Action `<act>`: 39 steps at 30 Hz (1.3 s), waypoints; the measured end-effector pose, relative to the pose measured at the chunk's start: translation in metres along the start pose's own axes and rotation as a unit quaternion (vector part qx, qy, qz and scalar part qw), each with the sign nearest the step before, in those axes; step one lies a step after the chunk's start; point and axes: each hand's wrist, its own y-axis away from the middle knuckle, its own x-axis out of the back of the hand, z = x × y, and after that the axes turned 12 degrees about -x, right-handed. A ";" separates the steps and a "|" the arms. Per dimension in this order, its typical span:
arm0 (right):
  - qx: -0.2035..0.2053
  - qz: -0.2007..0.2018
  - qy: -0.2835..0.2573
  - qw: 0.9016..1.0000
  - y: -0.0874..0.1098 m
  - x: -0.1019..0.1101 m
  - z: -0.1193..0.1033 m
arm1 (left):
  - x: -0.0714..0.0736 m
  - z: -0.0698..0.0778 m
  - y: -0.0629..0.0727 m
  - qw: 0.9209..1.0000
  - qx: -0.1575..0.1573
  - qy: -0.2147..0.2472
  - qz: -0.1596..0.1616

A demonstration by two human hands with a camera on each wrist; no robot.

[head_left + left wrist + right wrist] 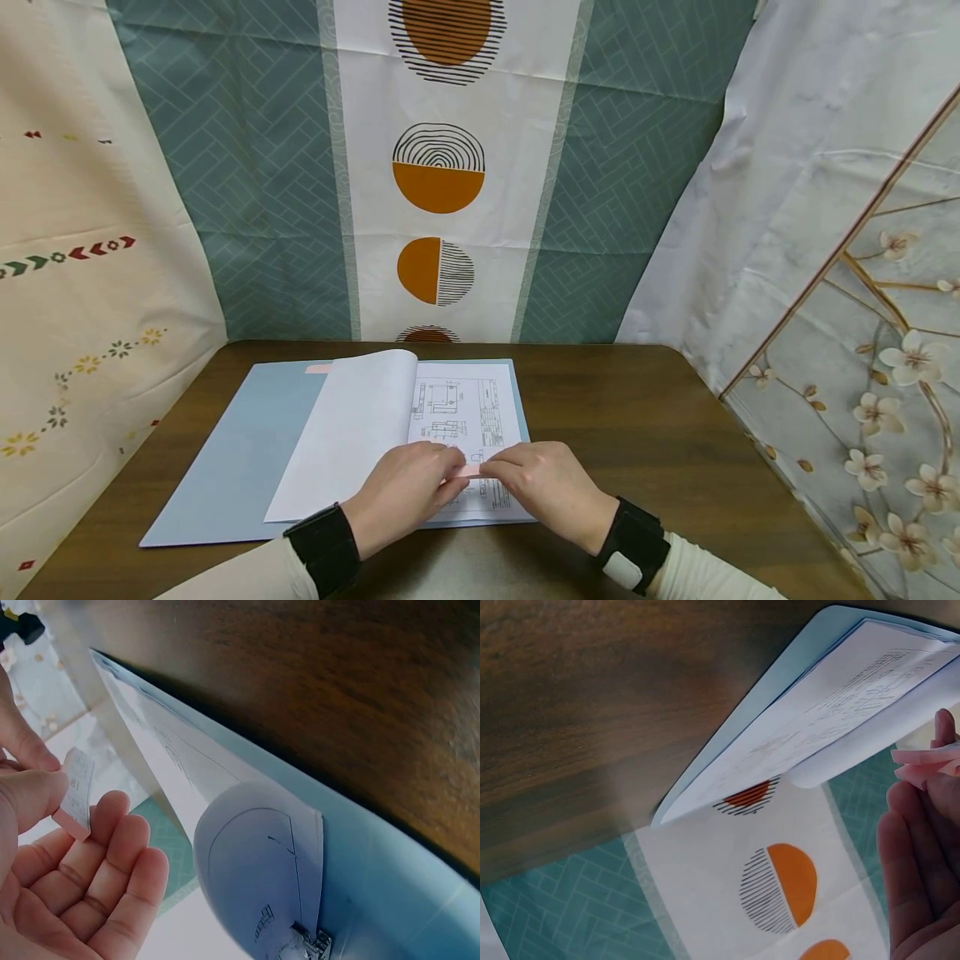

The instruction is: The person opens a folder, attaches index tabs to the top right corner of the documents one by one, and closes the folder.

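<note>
A small pink sticky note pad is held up over the drawing page by both hands. My left hand pinches its left end between thumb and forefinger; the other fingers are loosely bent in the left wrist view. My right hand pinches the opposite end. Small print covers the white face of the pad. In the right wrist view two pink layers of the pad stand slightly apart. Below lies an open light blue folder, its technical drawing page showing on the right.
A turned-over white sheet curls upward over the folder's middle. A metal clip sits at the folder's inside. One pink sticky tab marks the top edge. The brown table extends to the right, with patterned cloths behind.
</note>
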 end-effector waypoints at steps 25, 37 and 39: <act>-0.001 0.016 -0.003 1.000 0.001 0.000 -0.002 | -0.006 0.003 0.001 1.000 -0.010 0.001 -0.001; 0.000 0.017 0.008 1.000 0.000 -0.002 0.000 | -0.007 0.004 0.002 1.000 -0.012 -0.001 -0.003; 0.002 0.020 0.006 1.000 0.000 -0.003 0.001 | -0.007 0.004 0.002 1.000 -0.013 0.001 -0.003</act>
